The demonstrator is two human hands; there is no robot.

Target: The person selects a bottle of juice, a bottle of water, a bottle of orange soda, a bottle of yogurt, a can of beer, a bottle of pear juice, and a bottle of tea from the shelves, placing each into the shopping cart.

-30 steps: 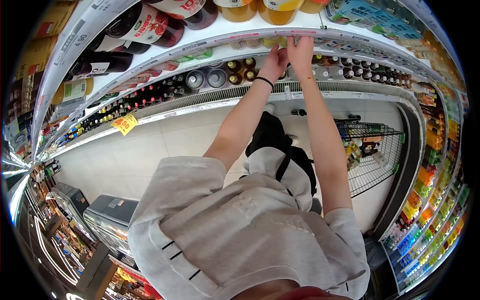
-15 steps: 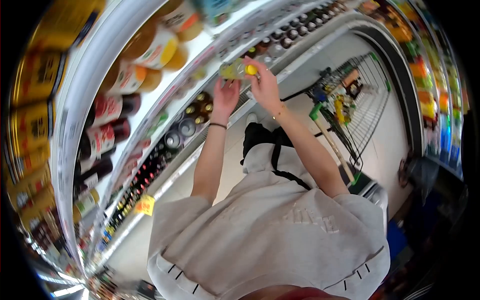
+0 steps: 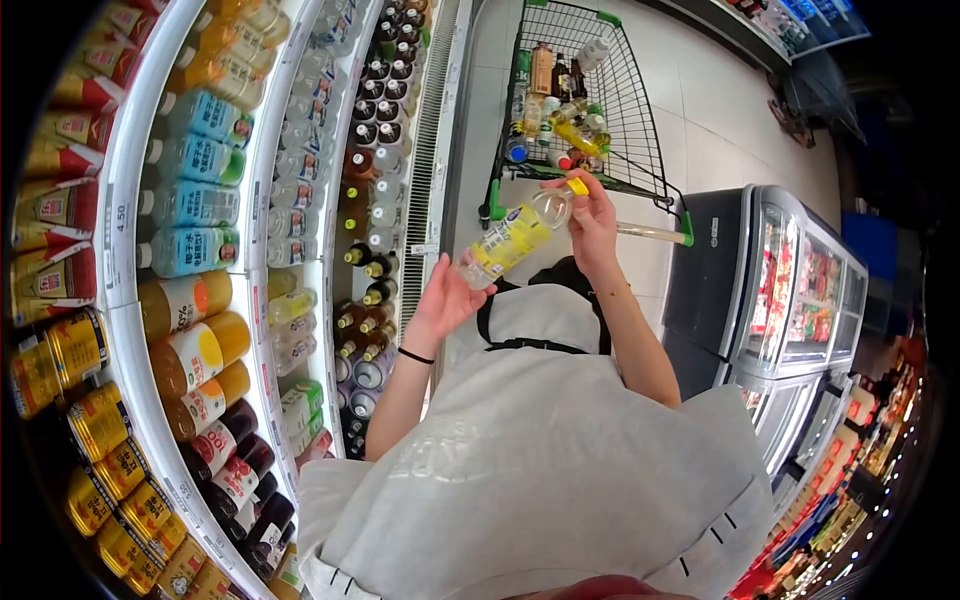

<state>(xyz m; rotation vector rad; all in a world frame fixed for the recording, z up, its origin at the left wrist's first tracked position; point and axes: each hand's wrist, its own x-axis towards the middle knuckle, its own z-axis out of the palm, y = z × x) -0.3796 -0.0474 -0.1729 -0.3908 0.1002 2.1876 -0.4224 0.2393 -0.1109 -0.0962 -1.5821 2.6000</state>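
A clear plastic drink bottle [image 3: 513, 242] with a yellow label and yellow cap is tilted between my two hands, in front of my body. My right hand [image 3: 596, 225] is closed around its neck, just below the cap. At the lower end, my left hand [image 3: 447, 302] cradles the base with the fingers curled against it. Beyond the bottle stands a shopping cart [image 3: 655, 120] with a green-trimmed wire basket, holding several bottles and packages, among them a yellow bottle [image 3: 580, 138].
Shelves to my left carry blue-labelled bottles [image 3: 205, 160], orange juice bottles [image 3: 205, 350], gold cans [image 3: 95, 430] and dark-capped bottles [image 3: 385, 110]. A glass-topped freezer [image 3: 790, 270] stands to my right. The tiled floor [image 3: 690, 60] shows around the cart.
My view has turned toward the cart. Both hands have brought the bottle away from the shelf edge and nearer my body, and its yellow label now faces me.
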